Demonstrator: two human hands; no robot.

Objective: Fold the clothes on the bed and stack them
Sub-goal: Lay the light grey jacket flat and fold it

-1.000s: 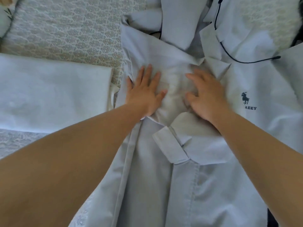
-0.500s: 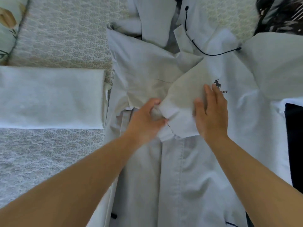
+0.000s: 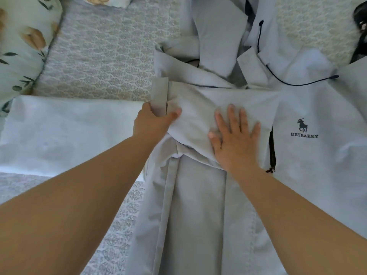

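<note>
The pale grey jacket (image 3: 208,205) lies spread on the bed (image 3: 103,56), front up; on its chest, to the right, a dark horse-and-rider logo (image 3: 302,125) is printed, and under it the word "BETBAEEY" in dark capitals; just left of the logo runs a short dark zip (image 3: 272,149) with a small reddish pull at its lower end; a dark drawcord (image 3: 297,82) curves across the fabric above, near the hood.

One sleeve (image 3: 214,108) is folded across the middle of the jacket, from the logo side toward the left edge; the left hand (image 3: 153,124) grips its cuff (image 3: 158,98) at the jacket's left edge, thumb on the near face and fingers curled behind, so the cuff stands up out of the grasp; the right hand (image 3: 234,139) lies flat on the folded sleeve, fingers straight and spread, pressing the cloth down just left of the zip; the two hands are near each other with the sleeve between them.

To the left of the jacket, touching the left forearm's side of the bed, sits a folded white garment (image 3: 65,132); a floral pillow (image 3: 21,42) lies at the far left corner; the bed cover shows a grey lace-like pattern; a dark item (image 3: 360,36) shows at the top right edge, too cut off to tell what it is.
</note>
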